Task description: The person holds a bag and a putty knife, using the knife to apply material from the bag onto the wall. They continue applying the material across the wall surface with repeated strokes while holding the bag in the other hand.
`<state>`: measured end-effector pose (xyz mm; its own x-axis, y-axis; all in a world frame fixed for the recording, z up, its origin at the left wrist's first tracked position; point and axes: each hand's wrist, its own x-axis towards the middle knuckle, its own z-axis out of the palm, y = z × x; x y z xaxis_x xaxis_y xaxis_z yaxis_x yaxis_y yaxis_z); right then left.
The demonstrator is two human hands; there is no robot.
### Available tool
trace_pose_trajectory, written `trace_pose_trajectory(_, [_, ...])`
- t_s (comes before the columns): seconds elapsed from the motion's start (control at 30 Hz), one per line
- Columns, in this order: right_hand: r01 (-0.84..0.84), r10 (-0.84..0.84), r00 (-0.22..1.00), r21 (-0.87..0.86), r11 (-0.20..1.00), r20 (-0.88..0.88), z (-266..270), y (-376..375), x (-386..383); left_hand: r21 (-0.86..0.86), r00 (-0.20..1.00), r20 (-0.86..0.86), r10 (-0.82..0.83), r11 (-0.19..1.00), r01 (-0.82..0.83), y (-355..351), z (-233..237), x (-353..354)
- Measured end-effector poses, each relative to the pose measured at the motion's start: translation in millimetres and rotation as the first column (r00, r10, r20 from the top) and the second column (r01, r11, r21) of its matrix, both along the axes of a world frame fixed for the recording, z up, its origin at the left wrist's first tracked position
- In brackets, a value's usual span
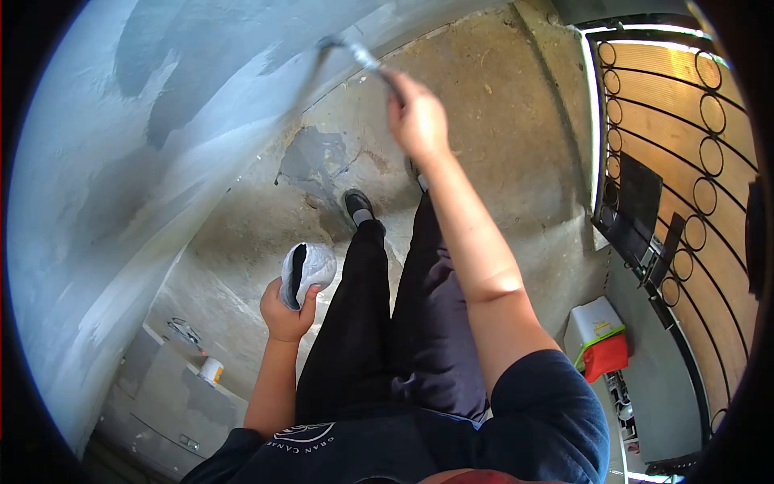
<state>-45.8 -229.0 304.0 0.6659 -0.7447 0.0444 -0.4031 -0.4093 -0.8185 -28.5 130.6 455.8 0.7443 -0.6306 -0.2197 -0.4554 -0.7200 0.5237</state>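
Note:
My right hand [419, 119] is closed around the dark handle of a scraper-like tool [361, 56], reaching up to the wall. Its pale neck leads to a thin, wide head near the wall; motion blurs it, so its exact kind cannot be made out. In my left hand [285, 313] is a grey-white smeared bowl [319, 268], tilted, its dark opening turned left. My left fingers wrap its underside and the thumb lies on its near side. The wall [161, 177] on the left is pale blue-grey with darker grey patches and whitish streaks.
My shoes [357, 203] stand on a stained concrete floor [484, 89]. On the right is a metal gate [685, 105] with ring patterns. A white box [592, 319] with a red item [606, 356] stands below it. At lower left, a small white-and-orange container [211, 370] sits on a grey ledge.

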Motion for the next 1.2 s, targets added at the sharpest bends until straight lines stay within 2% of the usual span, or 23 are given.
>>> trace_pose_trajectory(0.03, [0.067,-0.064,0.996,-0.051,0.996,0.059,-6.0,-15.6,-4.3,0.005,1.000,0.001,-0.010,1.000,0.010,-3.2,-0.7,-1.4])
trace_pose_trajectory(0.1, [0.323,-0.325,0.942,0.042,0.946,0.085,-8.0,-43.1,-10.9,-0.015,0.999,-0.034,0.009,1.000,-0.009,-9.1,-2.6,-3.5])
trace_pose_trajectory(0.13, [0.330,-0.332,0.940,0.045,0.943,0.082,-8.7,-43.1,-11.6,-0.019,0.999,-0.035,-0.020,1.000,0.019,-11.6,-4.5,-3.2])
trace_pose_trajectory(0.2, [0.460,-0.466,0.882,0.088,0.883,0.065,-7.9,-38.9,-4.4,-0.015,0.999,-0.033,-0.035,0.999,0.035,-18.0,-6.6,-4.8])
trace_pose_trajectory(0.23, [0.442,-0.458,0.887,0.176,0.879,0.061,-6.7,-32.8,-1.1,-0.013,0.999,-0.030,-0.044,0.999,0.044,-20.8,-7.2,-6.2])
trace_pose_trajectory(0.37, [0.226,-0.258,0.951,0.185,0.956,0.172,-12.4,16.4,21.2,0.002,0.997,-0.035,-0.065,0.998,0.065,-31.6,-8.8,-9.0])
trace_pose_trajectory(0.43, [0.104,-0.126,0.990,0.271,0.957,0.065,-3.6,37.9,21.5,-0.009,0.997,-0.026,-0.072,0.997,0.072,-34.2,-8.5,-8.9])
trace_pose_trajectory(0.47, [0.106,-0.128,0.990,0.271,0.957,0.066,-5.1,45.9,17.9,-0.009,0.997,-0.025,-0.075,0.997,0.074,-34.5,-9.0,-8.3])
trace_pose_trajectory(0.53, [-0.143,0.132,0.989,0.189,0.972,0.071,-12.7,59.2,11.0,0.010,0.995,-0.010,-0.099,0.995,0.099,-33.3,-9.7,-7.3])
trace_pose_trajectory(0.57, [-0.142,0.130,0.989,0.189,0.972,0.072,-13.8,57.6,9.9,0.011,0.995,-0.009,-0.100,0.995,0.101,-34.6,-9.3,-6.5])
trace_pose_trajectory(0.63, [-0.298,0.303,0.953,0.117,0.947,-0.026,-17.9,50.0,4.6,-0.005,0.996,-0.006,-0.085,0.996,0.085,-36.3,-8.1,-5.2])
trace_pose_trajectory(0.7, [-0.188,0.189,0.980,0.024,0.982,-0.055,-23.8,31.2,7.5,-0.009,0.997,-0.004,-0.078,0.997,0.078,-33.4,-9.0,-3.7])
trace_pose_trajectory(0.77, [-0.025,0.025,0.999,-0.001,1.000,0.035,-24.4,-3.8,6.0,-0.013,0.998,-0.002,-0.068,0.998,0.067,-28.1,-7.7,-2.2])
trace_pose_trajectory(0.9, [0.228,-0.230,0.969,0.037,0.973,0.086,-23.6,-45.1,-10.0,0.012,0.999,-0.021,-0.045,0.999,0.046,-18.2,-5.1,-0.7])
trace_pose_trajectory(0.97, [0.408,-0.418,0.905,0.109,0.906,0.085,-21.6,-44.5,-11.7,0.006,0.999,-0.020,-0.027,1.000,0.027,-14.5,-5.5,-0.3])
trace_pose_trajectory(1.0, [0.398,-0.407,0.909,0.103,0.911,0.086,-19.4,-41.4,-9.8,0.006,0.999,-0.017,-0.036,0.999,0.036,-13.7,-5.5,0.2])
trace_pose_trajectory(1.07, [0.484,-0.503,0.860,0.182,0.856,0.082,-14.1,-30.1,-3.9,0.003,0.999,-0.016,-0.036,0.999,0.036,-9.5,-5.9,0.3])
trace_pose_trajectory(1.17, [0.270,-0.309,0.945,0.272,0.923,0.108,-1.6,2.3,12.9,0.020,1.000,-0.025,-0.004,1.000,0.004,-2.1,-7.2,1.2])
trace_pose_trajectory(1.2, [0.223,-0.256,0.952,0.191,0.956,0.166,-6.7,18.5,19.3,0.019,1.000,-0.014,-0.016,1.000,0.016,-0.5,-7.1,2.2])
